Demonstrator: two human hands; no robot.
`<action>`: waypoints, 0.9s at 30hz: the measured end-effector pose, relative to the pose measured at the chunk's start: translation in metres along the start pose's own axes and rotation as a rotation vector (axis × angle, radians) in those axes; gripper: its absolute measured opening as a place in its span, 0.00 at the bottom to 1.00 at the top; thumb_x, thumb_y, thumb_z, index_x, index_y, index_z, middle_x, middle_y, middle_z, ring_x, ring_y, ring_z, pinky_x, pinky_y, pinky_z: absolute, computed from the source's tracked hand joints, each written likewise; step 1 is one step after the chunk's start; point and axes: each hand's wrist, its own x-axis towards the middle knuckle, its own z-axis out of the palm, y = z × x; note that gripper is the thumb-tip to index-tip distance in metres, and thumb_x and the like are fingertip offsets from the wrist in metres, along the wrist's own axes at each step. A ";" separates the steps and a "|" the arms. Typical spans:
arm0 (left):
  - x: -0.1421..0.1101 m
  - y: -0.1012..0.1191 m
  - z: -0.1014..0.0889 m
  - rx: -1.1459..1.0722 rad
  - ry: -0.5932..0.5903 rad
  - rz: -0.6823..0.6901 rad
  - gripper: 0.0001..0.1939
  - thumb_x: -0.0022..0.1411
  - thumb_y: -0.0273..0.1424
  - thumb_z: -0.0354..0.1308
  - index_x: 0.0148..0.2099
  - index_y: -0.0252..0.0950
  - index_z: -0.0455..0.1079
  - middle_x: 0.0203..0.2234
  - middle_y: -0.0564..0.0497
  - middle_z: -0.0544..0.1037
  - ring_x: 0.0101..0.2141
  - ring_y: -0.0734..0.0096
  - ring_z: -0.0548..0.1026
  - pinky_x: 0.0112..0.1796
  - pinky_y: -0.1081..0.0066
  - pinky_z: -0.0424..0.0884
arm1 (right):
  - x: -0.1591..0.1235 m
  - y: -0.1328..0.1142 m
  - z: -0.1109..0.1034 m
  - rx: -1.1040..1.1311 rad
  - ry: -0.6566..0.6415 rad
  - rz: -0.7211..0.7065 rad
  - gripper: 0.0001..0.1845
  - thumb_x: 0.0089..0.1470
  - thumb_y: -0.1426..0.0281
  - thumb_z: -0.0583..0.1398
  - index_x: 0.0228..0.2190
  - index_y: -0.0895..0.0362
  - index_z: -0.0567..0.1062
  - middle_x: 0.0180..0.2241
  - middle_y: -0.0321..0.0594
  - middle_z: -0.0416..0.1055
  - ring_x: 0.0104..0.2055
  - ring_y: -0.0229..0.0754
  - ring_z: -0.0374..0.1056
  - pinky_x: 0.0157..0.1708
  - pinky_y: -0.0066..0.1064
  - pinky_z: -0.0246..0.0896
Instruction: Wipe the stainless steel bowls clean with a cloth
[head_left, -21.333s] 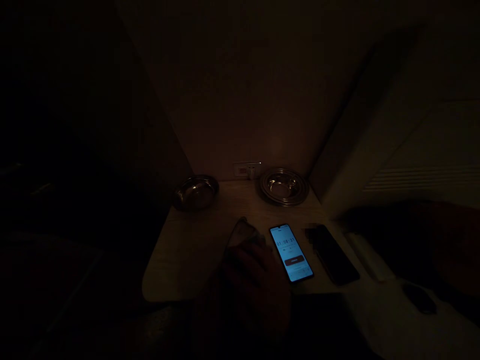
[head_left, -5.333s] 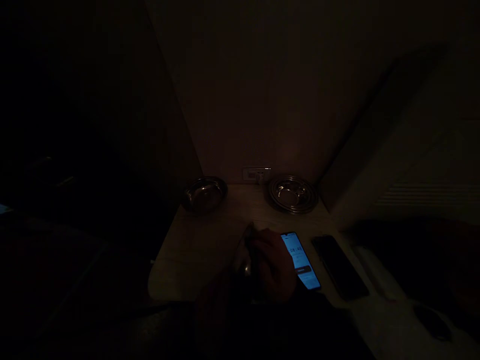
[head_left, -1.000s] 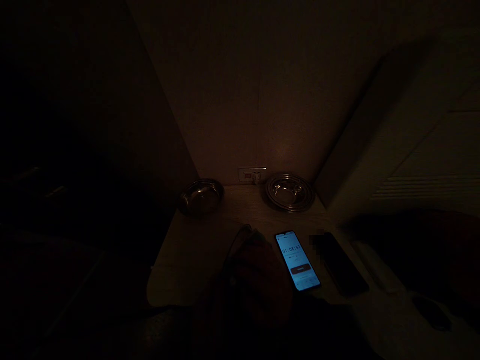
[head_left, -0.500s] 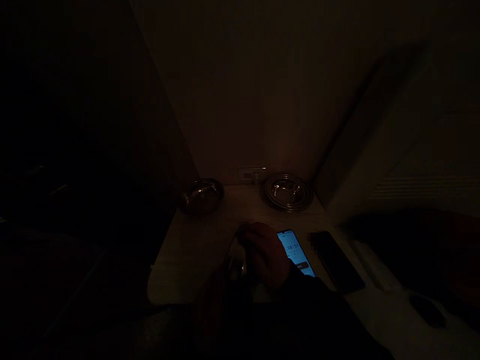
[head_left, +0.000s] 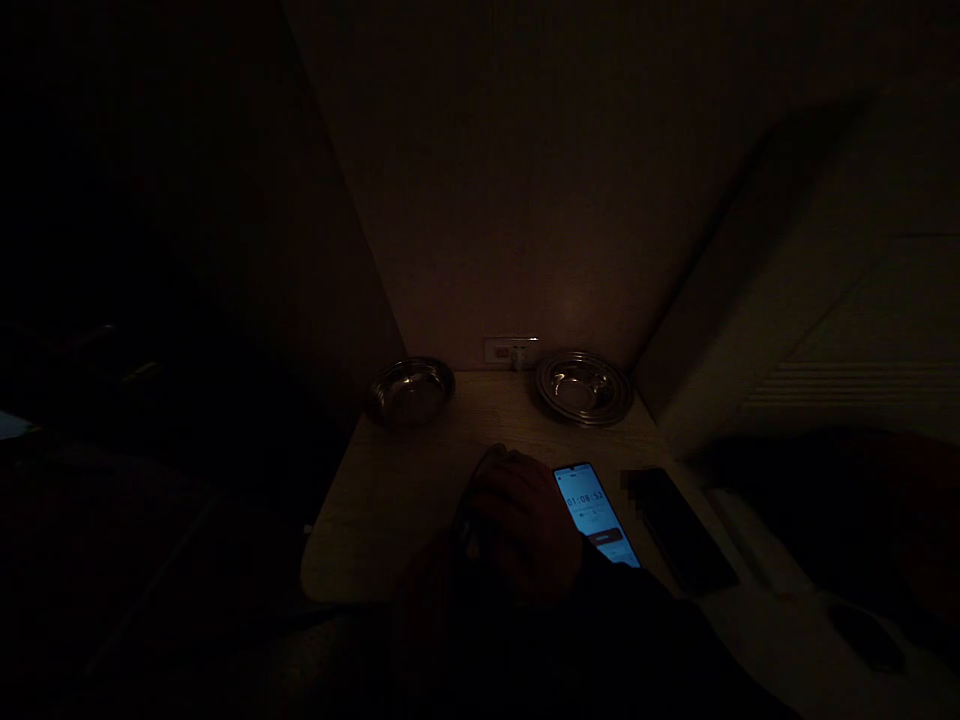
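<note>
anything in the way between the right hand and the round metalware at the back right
Nothing visible stands between the right hand and the round metalware. The lit phone lies just right of that path. It's very dark, so something small might not show.

The single head-worn view looks forward and down over the table [head_left: 375,520] from close above.

Dark long sleeve [head_left: 641,610], right hand [head_left: 532,520] bare.
</note>
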 end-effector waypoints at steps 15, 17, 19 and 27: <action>0.004 -0.002 0.004 0.004 0.018 -0.001 0.15 0.64 0.37 0.51 0.47 0.33 0.68 0.43 0.46 0.73 0.40 0.68 0.73 0.40 0.64 0.71 | 0.000 -0.006 0.008 0.018 0.078 0.025 0.19 0.52 0.70 0.49 0.44 0.56 0.71 0.43 0.44 0.72 0.47 0.47 0.64 0.49 0.47 0.57; 0.003 -0.003 0.004 0.007 0.019 -0.002 0.15 0.64 0.37 0.50 0.47 0.33 0.69 0.43 0.46 0.73 0.40 0.68 0.73 0.41 0.64 0.71 | -0.002 -0.003 0.008 0.043 0.056 -0.048 0.19 0.52 0.68 0.49 0.45 0.55 0.71 0.43 0.43 0.72 0.47 0.47 0.64 0.51 0.48 0.55; 0.002 -0.004 0.005 0.009 0.021 -0.002 0.15 0.64 0.38 0.51 0.47 0.33 0.69 0.42 0.46 0.73 0.40 0.69 0.73 0.41 0.64 0.71 | -0.004 0.003 0.008 0.064 0.054 -0.001 0.19 0.53 0.70 0.48 0.45 0.55 0.70 0.43 0.43 0.72 0.48 0.46 0.64 0.51 0.47 0.57; 0.000 -0.003 0.005 0.029 0.028 0.008 0.16 0.65 0.39 0.50 0.46 0.34 0.69 0.42 0.46 0.74 0.39 0.70 0.73 0.41 0.64 0.71 | -0.027 -0.013 0.017 -0.001 0.173 0.133 0.24 0.54 0.74 0.48 0.52 0.56 0.66 0.50 0.47 0.68 0.55 0.50 0.60 0.55 0.53 0.54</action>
